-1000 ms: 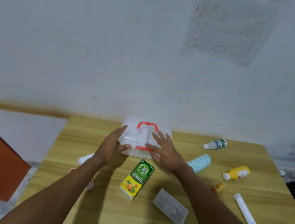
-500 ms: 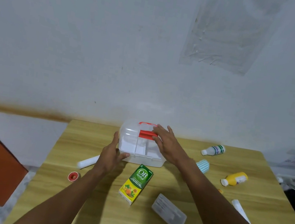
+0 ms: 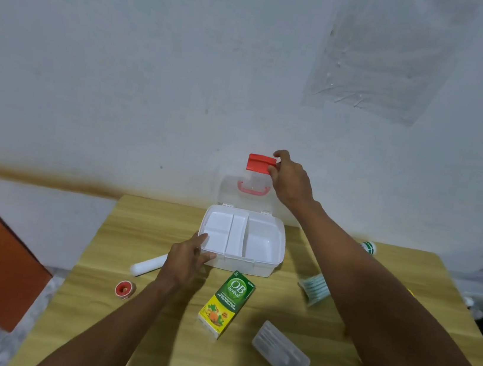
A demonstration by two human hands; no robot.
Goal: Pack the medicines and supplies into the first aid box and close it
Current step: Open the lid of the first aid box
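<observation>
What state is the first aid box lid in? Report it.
Open. The clear lid stands upright behind the white box, the right hand holding its red latch; the left hand steadies the box's corner. The compartments show empty.

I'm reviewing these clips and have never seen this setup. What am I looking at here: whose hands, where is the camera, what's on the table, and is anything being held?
No machine here: a person wears a camera on the head, looking down at their own bare hands. The left hand steadies the white first aid box at its front corner. The right hand holds the clear lid up by its red latch. The box's compartments look empty. On the wooden table lie a green and yellow medicine carton, a clear plastic case, a white tube, a small red roll and a bundle of face masks.
</observation>
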